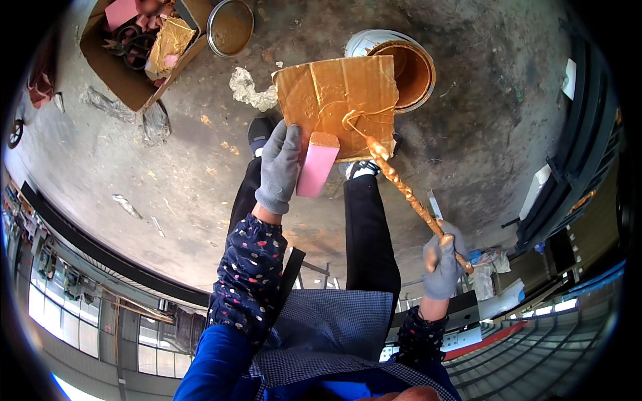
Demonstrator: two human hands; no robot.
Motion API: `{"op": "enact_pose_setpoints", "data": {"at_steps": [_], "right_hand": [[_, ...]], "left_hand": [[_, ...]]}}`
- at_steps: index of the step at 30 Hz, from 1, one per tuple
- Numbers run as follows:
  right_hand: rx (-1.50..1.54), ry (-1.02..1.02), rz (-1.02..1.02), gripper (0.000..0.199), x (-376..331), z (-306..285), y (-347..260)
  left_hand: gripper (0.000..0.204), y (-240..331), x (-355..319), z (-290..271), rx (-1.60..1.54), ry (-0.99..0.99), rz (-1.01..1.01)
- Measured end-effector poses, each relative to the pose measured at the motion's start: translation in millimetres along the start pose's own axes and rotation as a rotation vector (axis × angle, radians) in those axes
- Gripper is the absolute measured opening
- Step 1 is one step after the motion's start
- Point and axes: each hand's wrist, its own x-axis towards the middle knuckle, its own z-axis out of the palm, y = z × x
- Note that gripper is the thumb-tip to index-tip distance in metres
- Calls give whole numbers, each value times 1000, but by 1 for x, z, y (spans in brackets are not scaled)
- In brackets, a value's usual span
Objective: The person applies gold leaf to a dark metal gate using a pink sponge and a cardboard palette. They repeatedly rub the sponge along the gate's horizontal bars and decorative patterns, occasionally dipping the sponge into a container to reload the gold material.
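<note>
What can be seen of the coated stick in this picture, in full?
The stick is long, thin and knobbly, covered in a shiny golden-brown coating that looks wet and lumpy; its bare material is hidden. It slants up and leftward from the gloved right hand, which grips it close to its lower end, toward the coated cardboard. A thin strand trails from its tip over the cardboard; whether the tip itself touches is unclear.

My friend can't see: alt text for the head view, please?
A gloved right hand holds a gold-coated stick over smeared cardboard; the gloved left hand is at its edge, beside a pink block. A bucket sits beyond.
</note>
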Motion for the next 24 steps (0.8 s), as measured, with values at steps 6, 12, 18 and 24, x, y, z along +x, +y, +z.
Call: {"op": "enact_pose_setpoints", "data": {"at_steps": [6,12,18,24], "right_hand": [[96,-17,-21,46,3,-12,12],[319,80,37,33,51,-19,39],[236,124,195,29,200,55,59],[247,154,329,19,173,62,49]], "left_hand": [[39,0,-1,0,54,-1,11],[39,-6,0,-9,33,30,-11],[35,6,5,-4,56,35,73],[34,33,-17,4,139,-83,95]]}}
